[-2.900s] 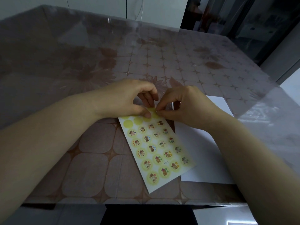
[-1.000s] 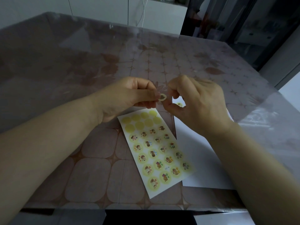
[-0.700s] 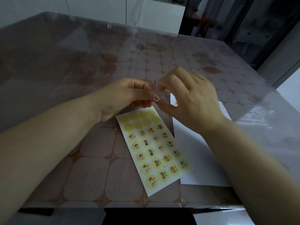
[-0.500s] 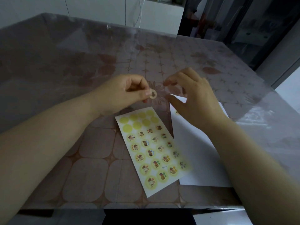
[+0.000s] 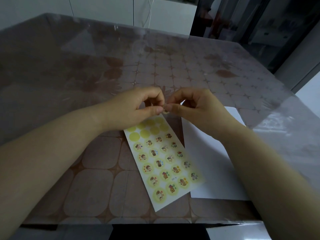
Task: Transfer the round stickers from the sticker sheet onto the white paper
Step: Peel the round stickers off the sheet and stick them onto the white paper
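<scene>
A sticker sheet [image 5: 162,161] lies slanted on the table in front of me, with several bare yellow circles at its top end and picture stickers below. White paper [image 5: 213,167] lies to its right, partly under the sheet. Above the sheet's top end, my left hand [image 5: 138,108] and my right hand [image 5: 195,108] meet fingertip to fingertip. Both pinch one small round sticker [image 5: 165,111] between them, held above the table. Most of the sticker is hidden by the fingers.
The table [image 5: 97,181] has a brown tile-and-flower cloth under a clear shiny cover. Its near edge runs along the bottom of the view. White cabinets [image 5: 103,7] and a dark doorway [image 5: 251,19] stand beyond the far edge.
The sticker was peeled off the sheet's top and lifted. Half a second ago my left hand held it alone with the right hand apart; now the right hand has come back and pinches it too.
</scene>
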`<state>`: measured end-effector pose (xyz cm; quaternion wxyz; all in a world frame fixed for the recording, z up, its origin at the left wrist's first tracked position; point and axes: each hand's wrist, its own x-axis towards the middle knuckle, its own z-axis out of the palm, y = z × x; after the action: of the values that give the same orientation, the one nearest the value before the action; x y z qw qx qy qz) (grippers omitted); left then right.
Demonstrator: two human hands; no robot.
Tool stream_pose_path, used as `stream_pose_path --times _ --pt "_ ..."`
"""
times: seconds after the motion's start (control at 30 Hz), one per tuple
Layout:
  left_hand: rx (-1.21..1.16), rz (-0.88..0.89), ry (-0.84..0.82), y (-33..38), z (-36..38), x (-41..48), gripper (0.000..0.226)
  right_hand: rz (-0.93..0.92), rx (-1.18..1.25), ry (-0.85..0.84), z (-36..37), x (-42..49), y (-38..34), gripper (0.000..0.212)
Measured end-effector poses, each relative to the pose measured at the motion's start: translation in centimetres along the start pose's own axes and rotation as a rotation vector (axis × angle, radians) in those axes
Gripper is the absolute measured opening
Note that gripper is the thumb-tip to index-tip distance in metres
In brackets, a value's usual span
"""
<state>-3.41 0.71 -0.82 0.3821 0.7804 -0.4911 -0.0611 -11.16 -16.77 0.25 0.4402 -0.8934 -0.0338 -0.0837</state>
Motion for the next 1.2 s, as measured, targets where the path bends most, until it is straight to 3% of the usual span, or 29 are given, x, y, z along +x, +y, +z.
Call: stream_pose_path --times 0.2,0.37,0.5,0.7,0.9,1.2 --pt "-0.012 -0.026 -0.011 0.1 0.2 0.0 0.007 -0.003 -0.020 0.000 -0.4 -0.1 -0.1 0.007" --pt "-0.103 -0.132 -0.083 0.0 0.4 -0.2 0.048 0.039 -0.021 0.045 -2.7 -0.7 -0.5 0.010" --pt "-0.073 -0.135 -0.081 0.0 0.4 -0.3 0.034 0.229 -0.204 0.053 -7.7 -1.9 1.0 0.010" --pt "0.186 -0.104 -0.057 -0.5 -0.4 -0.3 0.012 0.629 -0.263 -0.061 -10.0 -2.5 4.1 0.011" --pt "0.251 -0.169 -0.065 -0.6 -1.6 -0.5 0.047 0.684 -0.279 -0.068 -9.8 -2.0 4.8 0.014" --pt "0.336 -0.269 -0.251 -0.1 -1.6 -0.6 0.069 0.670 -0.418 -0.071 -9.4 -1.6 4.7 0.015"
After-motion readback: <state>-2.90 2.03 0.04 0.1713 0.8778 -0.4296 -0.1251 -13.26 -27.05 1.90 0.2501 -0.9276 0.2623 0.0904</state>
